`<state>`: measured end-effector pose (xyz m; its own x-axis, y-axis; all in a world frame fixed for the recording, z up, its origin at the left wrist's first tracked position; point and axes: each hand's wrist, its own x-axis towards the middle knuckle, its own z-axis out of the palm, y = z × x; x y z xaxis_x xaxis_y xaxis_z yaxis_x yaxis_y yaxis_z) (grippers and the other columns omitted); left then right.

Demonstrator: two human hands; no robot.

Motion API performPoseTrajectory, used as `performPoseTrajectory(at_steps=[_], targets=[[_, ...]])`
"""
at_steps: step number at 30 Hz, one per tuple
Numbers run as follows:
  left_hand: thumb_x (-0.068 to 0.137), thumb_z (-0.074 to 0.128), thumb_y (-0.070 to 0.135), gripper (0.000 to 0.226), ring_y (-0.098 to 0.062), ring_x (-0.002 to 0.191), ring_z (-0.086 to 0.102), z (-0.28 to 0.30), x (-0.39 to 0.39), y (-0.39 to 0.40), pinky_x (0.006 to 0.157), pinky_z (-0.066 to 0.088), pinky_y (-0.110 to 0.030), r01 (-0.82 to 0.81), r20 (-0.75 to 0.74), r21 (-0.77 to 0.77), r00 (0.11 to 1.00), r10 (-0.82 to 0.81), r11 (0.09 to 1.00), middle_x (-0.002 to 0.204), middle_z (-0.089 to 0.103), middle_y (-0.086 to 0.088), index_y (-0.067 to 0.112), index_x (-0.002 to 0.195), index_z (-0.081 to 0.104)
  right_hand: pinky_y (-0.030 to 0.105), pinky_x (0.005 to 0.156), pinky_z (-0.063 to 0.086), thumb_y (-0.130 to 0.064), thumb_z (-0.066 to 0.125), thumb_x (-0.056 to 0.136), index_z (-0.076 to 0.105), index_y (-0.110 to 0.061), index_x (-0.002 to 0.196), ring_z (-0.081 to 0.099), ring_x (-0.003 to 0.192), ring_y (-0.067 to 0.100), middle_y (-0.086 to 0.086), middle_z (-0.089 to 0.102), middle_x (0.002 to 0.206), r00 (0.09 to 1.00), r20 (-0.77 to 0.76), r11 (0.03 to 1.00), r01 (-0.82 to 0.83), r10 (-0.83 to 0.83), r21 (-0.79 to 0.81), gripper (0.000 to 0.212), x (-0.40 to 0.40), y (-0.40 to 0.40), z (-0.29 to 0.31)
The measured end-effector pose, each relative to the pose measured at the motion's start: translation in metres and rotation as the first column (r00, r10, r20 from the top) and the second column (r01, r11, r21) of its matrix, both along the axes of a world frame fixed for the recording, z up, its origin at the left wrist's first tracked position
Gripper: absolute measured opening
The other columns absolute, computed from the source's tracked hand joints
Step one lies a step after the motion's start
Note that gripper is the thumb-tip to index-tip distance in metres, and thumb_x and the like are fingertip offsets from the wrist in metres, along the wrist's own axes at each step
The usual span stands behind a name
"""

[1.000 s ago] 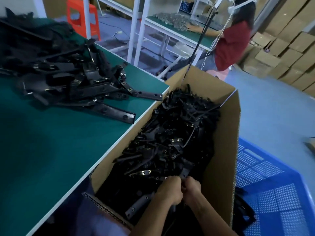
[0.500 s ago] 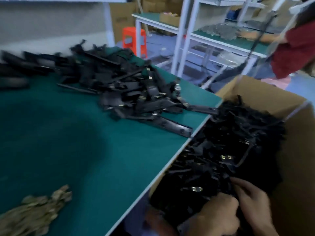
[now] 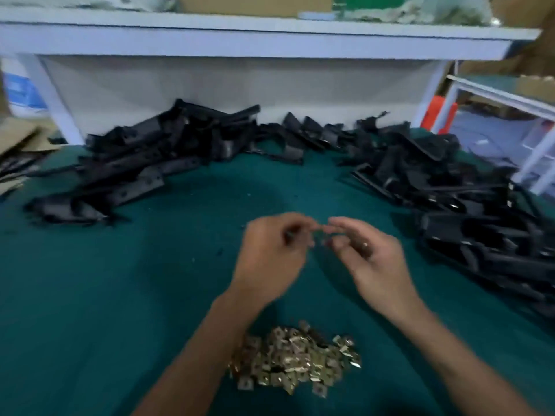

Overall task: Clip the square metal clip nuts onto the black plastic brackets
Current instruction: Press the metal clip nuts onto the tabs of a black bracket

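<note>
Both hands hover over the middle of the green table point(image 3: 90, 295), fingertips almost meeting. My left hand point(image 3: 270, 256) has its fingers curled inward. My right hand point(image 3: 369, 259) brings thumb and forefinger together toward the left one. Motion blur hides whether anything small sits between the fingertips. A heap of brass-coloured square clip nuts point(image 3: 294, 361) lies near the front edge, below my forearms. Black plastic brackets lie in piles: one at the left point(image 3: 129, 172), one along the back point(image 3: 306, 136), and a large one at the right point(image 3: 468, 211).
A white shelf point(image 3: 255, 40) spans the back of the bench on white posts, with cardboard and bags on top. Flattened cardboard point(image 3: 15, 145) lies at the far left. Another white-framed bench point(image 3: 510, 100) and an orange stool point(image 3: 438, 115) stand at the right.
The view swung left from the cardboard box of brackets to the bench. Both hands left the box and now hover together above the table, beyond the clip nut heap.
</note>
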<state>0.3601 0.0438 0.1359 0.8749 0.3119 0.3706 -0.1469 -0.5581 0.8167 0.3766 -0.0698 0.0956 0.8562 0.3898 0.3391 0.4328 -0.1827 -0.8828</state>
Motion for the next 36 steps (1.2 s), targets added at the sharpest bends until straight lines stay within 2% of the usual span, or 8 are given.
performPoseTrajectory(at_steps=[5, 9, 13, 20, 23, 30, 33, 36], targets=[[0.092, 0.05, 0.004, 0.034, -0.013, 0.046, 0.03, -0.069, -0.062, 0.13, 0.046, 0.026, -0.028, -0.321, 0.055, -0.594, 0.899, 0.435, 0.738, 0.054, 0.043, 0.006, 0.024, 0.074, 0.071, 0.037, 0.091, 0.058, 0.01, 0.056, 0.09, 0.07, -0.02, 0.109, 0.073, 0.09, 0.013, 0.001, 0.071, 0.117, 0.99, -0.117, 0.981, 0.052, -0.074, -0.185, 0.038, 0.096, 0.095, -0.026], [0.085, 0.052, 0.013, 0.023, -0.007, 0.046, 0.035, -0.069, -0.044, 0.128, 0.043, 0.03, -0.023, -0.284, 0.072, -0.522, 0.925, 0.373, 0.804, 0.052, 0.048, 0.01, 0.021, 0.072, 0.069, 0.044, 0.1, 0.054, 0.001, 0.061, 0.089, 0.07, -0.011, 0.116, 0.071, 0.103, 0.029, 0.006, 0.069, 0.118, 0.968, -0.042, 0.95, 0.234, -0.248, -0.209, 0.031, 0.174, 0.149, -0.03], [0.087, 0.057, 0.002, 0.025, -0.001, 0.045, 0.04, -0.068, -0.037, 0.124, 0.045, 0.03, -0.012, -0.25, 0.061, -0.446, 0.949, 0.308, 0.859, 0.052, 0.054, 0.006, 0.015, 0.069, 0.069, 0.024, 0.059, 0.056, -0.018, 0.066, 0.097, 0.055, -0.004, 0.128, 0.07, 0.057, 0.013, -0.001, 0.069, 0.094, 0.845, -0.359, 0.913, 0.402, -0.397, -0.064, 0.035, 0.247, 0.183, -0.009], [0.089, 0.057, 0.005, 0.024, -0.003, 0.041, 0.032, -0.07, -0.037, 0.126, 0.042, 0.025, -0.013, -0.256, 0.058, -0.517, 0.942, 0.331, 0.817, 0.046, 0.042, 0.013, 0.014, 0.068, 0.067, 0.022, 0.049, 0.052, -0.011, 0.075, 0.091, 0.065, -0.006, 0.096, 0.056, 0.05, 0.015, 0.008, 0.066, 0.103, 0.773, -0.575, 0.963, 0.211, -0.268, -0.165, 0.013, 0.276, 0.194, 0.003], [0.09, 0.057, 0.003, 0.026, -0.003, 0.042, 0.032, -0.07, -0.038, 0.127, 0.043, 0.026, -0.014, -0.267, 0.054, -0.528, 0.937, 0.346, 0.806, 0.048, 0.045, 0.012, 0.014, 0.07, 0.069, 0.02, 0.04, 0.042, -0.006, 0.077, 0.087, 0.067, -0.009, 0.089, 0.054, 0.044, 0.013, 0.011, 0.07, 0.097, 0.815, -0.54, 0.978, 0.173, -0.21, -0.119, 0.01, 0.249, 0.188, 0.013], [0.093, 0.048, 0.026, 0.031, -0.025, 0.052, 0.041, -0.067, -0.05, 0.123, 0.049, 0.036, -0.037, -0.061, 0.116, -0.72, 0.972, 0.206, 0.692, 0.063, 0.047, -0.017, 0.011, 0.085, 0.074, 0.036, 0.097, 0.056, 0.012, 0.067, 0.084, 0.077, -0.012, 0.087, 0.072, 0.108, 0.023, 0.007, 0.077, 0.106, 0.971, -0.23, 0.952, 0.011, 0.063, 0.306, 0.025, 0.114, 0.13, 0.014], [0.097, 0.044, 0.048, 0.054, -0.027, 0.081, 0.065, -0.061, -0.055, 0.122, 0.072, 0.054, -0.038, 0.045, 0.106, -0.848, 0.991, 0.086, 0.529, 0.097, 0.072, -0.016, 0.003, 0.108, 0.071, 0.046, 0.103, 0.048, 0.012, 0.058, 0.078, 0.076, -0.006, 0.085, 0.065, 0.119, 0.027, 0.011, 0.074, 0.114, 0.983, -0.104, 0.917, -0.099, 0.15, 0.386, 0.026, 0.069, 0.104, 0.009], [0.093, 0.041, 0.065, 0.077, -0.028, 0.12, 0.061, -0.058, -0.06, 0.128, 0.092, 0.05, -0.046, 0.15, 0.111, -0.929, 0.985, -0.133, 0.337, 0.132, 0.062, -0.019, 0.002, 0.133, 0.058, 0.039, 0.094, 0.051, 0.005, 0.063, 0.084, 0.076, -0.006, 0.084, 0.065, 0.109, 0.027, 0.012, 0.071, 0.106, 0.99, 0.076, 0.909, -0.139, 0.119, 0.392, 0.017, 0.038, 0.09, 0.01]])
